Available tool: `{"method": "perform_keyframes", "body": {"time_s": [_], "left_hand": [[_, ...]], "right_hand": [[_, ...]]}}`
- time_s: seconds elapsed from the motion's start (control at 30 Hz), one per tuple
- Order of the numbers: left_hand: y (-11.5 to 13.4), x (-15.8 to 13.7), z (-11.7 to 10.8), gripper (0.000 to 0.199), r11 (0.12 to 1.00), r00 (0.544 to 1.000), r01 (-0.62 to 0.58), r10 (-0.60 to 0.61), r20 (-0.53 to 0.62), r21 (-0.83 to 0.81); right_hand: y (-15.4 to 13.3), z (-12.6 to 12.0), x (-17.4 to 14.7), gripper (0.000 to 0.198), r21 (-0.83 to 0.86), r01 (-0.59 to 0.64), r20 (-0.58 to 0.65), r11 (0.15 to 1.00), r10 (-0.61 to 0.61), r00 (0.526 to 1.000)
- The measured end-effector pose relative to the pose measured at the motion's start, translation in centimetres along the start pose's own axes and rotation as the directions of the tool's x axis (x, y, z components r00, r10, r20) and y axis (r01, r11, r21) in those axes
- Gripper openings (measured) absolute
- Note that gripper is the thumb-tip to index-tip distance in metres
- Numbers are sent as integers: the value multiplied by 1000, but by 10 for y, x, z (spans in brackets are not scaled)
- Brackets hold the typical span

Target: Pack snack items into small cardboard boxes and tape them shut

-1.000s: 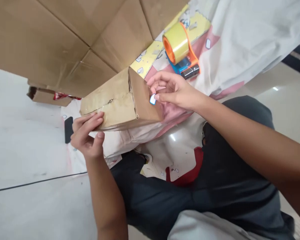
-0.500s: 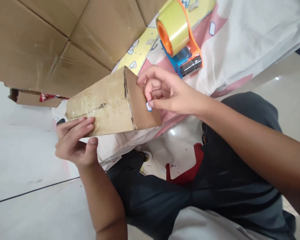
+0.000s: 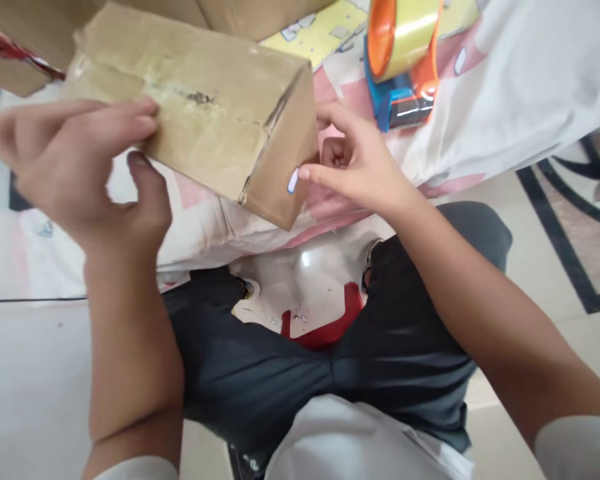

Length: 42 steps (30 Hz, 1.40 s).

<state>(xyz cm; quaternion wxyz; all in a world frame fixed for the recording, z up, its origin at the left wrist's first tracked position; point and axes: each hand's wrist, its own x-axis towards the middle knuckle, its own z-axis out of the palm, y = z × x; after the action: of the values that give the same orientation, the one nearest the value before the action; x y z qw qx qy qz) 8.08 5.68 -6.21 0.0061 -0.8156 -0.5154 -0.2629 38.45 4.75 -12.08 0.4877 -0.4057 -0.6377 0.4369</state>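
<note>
A long brown cardboard box (image 3: 195, 100) with a worn, taped top lies tilted before me, its narrow end towards my right. My left hand (image 3: 95, 160) grips its near long side, fingers on the top face and thumb below the edge. At the narrow end is my right hand (image 3: 363, 157), closed about the far corner. Its thumb touches a small white label with a blue border (image 3: 293, 180) on the end face. Some of the right fingertips are hidden behind the box.
An orange and blue tape dispenser (image 3: 403, 87) with a yellowish roll stands on the patterned cloth (image 3: 510, 100) at the back right. Large cartons (image 3: 260, 17) stand behind the box. A red-edged stool (image 3: 330, 330) shows between my knees.
The box has turned, with its narrow end swung nearer to me. My right thumb is still at the label on that end. My left hand has come up with the box, and the view has shifted.
</note>
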Motion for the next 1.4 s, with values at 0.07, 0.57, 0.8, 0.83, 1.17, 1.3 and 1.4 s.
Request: {"method": "perform_keyframes", "body": {"time_s": [0.07,0.57,0.8,0.83,1.17,1.3,1.4], "left_hand": [[25,-14,3,60,985,979,-150,160,-125,86],[41,-40,69,92,920,956,-119,5,-292,-374],[38,-31,64,75,938,964,-88,-4,-264,-336],[35,-31,64,74,940,967,-77,-11,-255,-333],[27,-37,62,75,924,957,-42,-71,-280,-380],[30,-38,58,78,936,963,-31,-65,-260,-350],[30,-38,58,80,940,958,-55,-46,-284,-338]], "right_hand": [[-1,11,-7,44,-63,15,-42,998,-18,999],[13,54,-17,45,-166,141,-116,976,-161,980],[12,55,-18,55,-206,126,-115,970,-152,982],[12,55,-17,56,-224,128,-124,966,-159,979],[10,54,-14,48,-286,145,-130,947,-188,974],[11,53,-13,53,-290,165,-101,943,-202,974],[12,53,-13,59,-307,183,-93,934,-220,971]]}}
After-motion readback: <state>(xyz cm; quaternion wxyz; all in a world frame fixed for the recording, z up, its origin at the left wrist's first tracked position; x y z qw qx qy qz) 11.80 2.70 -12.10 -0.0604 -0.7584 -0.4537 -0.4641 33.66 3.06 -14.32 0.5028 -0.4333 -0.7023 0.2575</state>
